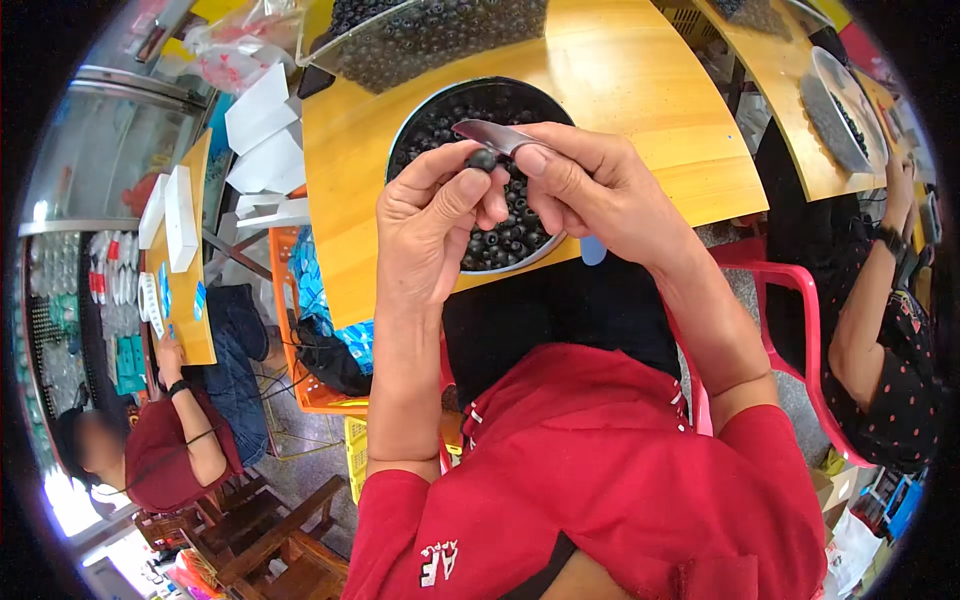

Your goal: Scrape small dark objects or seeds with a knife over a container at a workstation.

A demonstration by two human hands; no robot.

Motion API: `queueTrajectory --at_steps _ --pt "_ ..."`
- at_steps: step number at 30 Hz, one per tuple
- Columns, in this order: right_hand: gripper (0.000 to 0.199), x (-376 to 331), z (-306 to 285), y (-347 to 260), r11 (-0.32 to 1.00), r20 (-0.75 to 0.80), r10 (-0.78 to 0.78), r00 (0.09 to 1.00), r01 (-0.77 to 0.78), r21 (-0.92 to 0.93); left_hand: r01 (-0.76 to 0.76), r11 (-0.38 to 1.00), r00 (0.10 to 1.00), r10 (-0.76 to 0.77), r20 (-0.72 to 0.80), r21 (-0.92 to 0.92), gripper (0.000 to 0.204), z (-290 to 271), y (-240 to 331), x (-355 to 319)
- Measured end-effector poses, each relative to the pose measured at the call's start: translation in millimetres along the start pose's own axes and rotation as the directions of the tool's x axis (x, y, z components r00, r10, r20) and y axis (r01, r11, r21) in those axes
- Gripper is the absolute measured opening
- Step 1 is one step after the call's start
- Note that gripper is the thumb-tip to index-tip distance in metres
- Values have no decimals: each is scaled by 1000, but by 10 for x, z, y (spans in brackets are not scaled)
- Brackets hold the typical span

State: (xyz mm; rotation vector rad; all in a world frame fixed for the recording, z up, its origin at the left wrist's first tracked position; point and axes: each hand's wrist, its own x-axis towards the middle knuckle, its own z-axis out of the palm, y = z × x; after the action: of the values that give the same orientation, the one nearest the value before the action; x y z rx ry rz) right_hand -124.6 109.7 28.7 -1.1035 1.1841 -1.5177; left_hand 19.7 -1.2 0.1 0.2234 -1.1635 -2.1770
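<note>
Between the thumb and fingertips of my left hand (432, 205) is a small round black part (482, 159). My right hand (600, 185) grips a small knife (490, 134), its blade pointing left just above the black part. Below my right hand shows a rounded blue tip (593, 250); whether it belongs to the knife I cannot tell. Both hands are over a round basin (512, 268) holding many small black parts (512, 235), several with visible holes. My hands hide the middle of the basin.
The basin sits on a yellow wooden table (640, 90), with a clear bin (430, 45) of black parts behind it. An orange crate (290, 330) stands left. People work at tables on both sides; a pink chair (810, 330) is at right.
</note>
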Motion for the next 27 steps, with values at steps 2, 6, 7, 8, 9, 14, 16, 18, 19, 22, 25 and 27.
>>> queueTrajectory --at_steps 2,6,7,8,9,14,16,18,19,22,25,27 --pt "35 2 -3 -15 999 2 30 1000 -30 16 13 1000 1000 -13 -8 4 24 31 23 10" --pt "35 -28 55 -2 1000 -52 14 999 -14 8 -9 999 998 11 -67 36 23 47 23 11" --pt "35 -18 64 28 999 -53 -28 998 27 -33 -8 999 998 10 -65 35 23 56 26 13" --pt "36 -11 71 46 995 -51 -70 996 66 -71 -30 994 997 37 -72 106 22 65 40 10" --pt "36 -10 66 42 995 -51 -69 996 66 -70 -50 983 995 65 -77 177 22 73 53 8" --pt "35 8 38 46 999 -34 15 999 -16 -28 -46 984 998 53 -39 174 21 59 81 -6" --pt "35 0 16 10 999 -12 31 999 -32 -12 -39 986 998 48 -48 165 21 52 78 -12" --pt "35 -10 28 -41 999 13 49 999 -49 4 -35 985 997 46 -62 171 19 72 82 -14" --pt "34 -21 63 -66 999 -4 35 999 -35 -13 -35 985 997 47 -63 171 19 65 96 -13" --pt "34 -29 62 -13 998 -38 1 999 -4 -62 -34 893 996 67 -58 448 18 83 129 3" --pt "34 2 -1 1 994 -48 14 999 -19 -108 -51 876 993 94 -66 479 16 149 146 -7" --pt "34 9 0 -4 991 -41 46 998 -51 -124 -26 920 995 63 -81 391 17 128 135 -11"
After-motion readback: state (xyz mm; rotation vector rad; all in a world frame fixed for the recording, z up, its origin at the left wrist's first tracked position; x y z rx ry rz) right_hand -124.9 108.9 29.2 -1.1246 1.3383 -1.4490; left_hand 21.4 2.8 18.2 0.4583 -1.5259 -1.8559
